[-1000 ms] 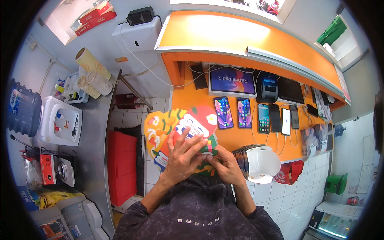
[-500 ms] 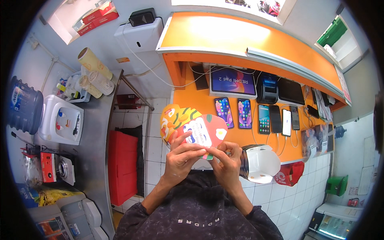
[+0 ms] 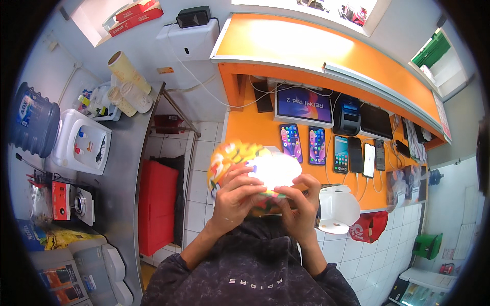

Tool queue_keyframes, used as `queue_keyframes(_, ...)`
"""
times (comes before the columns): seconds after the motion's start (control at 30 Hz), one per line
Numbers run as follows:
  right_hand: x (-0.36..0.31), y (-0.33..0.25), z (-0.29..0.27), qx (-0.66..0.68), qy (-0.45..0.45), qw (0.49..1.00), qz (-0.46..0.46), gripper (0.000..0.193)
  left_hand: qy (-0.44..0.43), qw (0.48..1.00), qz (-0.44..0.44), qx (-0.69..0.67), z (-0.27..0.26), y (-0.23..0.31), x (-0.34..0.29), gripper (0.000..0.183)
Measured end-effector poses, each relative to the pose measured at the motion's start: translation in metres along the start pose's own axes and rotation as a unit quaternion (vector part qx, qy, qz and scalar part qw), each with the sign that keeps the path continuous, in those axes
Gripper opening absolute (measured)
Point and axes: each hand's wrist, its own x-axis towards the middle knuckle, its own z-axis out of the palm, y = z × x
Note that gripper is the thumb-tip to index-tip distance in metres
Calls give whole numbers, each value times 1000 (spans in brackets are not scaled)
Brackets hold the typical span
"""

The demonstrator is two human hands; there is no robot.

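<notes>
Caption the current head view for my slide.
Both hands hold colourful printed packaging, partly whitened by glare, before an orange counter lined with phones.

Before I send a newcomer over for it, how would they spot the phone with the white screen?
Find the orange table below the raised orange shelf. On its right half, look between a black-screened phone and a grey phone. The white-screened phone there shines almost all white, while both neighbours look dark.

Phones line up across the orange counter, a flat box just beyond; over left, a blue water jug tops a white dispenser, and there's a green bin over right.
</notes>
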Motion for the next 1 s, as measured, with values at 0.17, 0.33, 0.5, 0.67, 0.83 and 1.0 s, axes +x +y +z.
queue_keyframes(0.17, 4, 7, -4, 93, -61, 981, 159, 11, 56, 996, -60, 34, 2, 15, 3, 31)
queue_keyframes(0.33, 0, 14, 6, 238, 62, 931, 271, 20, -10, 998, 30, -46, -12, 35, -39, 20)
queue_keyframes(0.5, -8, 16, 17, 225, 149, 935, 229, 26, -202, 923, -280, -169, 0, 24, -66, 42)
queue_keyframes(0.67, -16, 9, 24, 191, 70, 974, 102, 31, 95, 782, -342, -512, 9, 10, -49, 58)
queue_keyframes(0.83, -5, 18, 4, 326, -114, 938, 32, 34, 31, 722, -417, -552, -39, -7, -28, 38)
queue_keyframes(1.0, -3, 27, -8, 308, -213, 927, 16, 39, -83, 720, -460, -513, -61, -16, -19, 40)
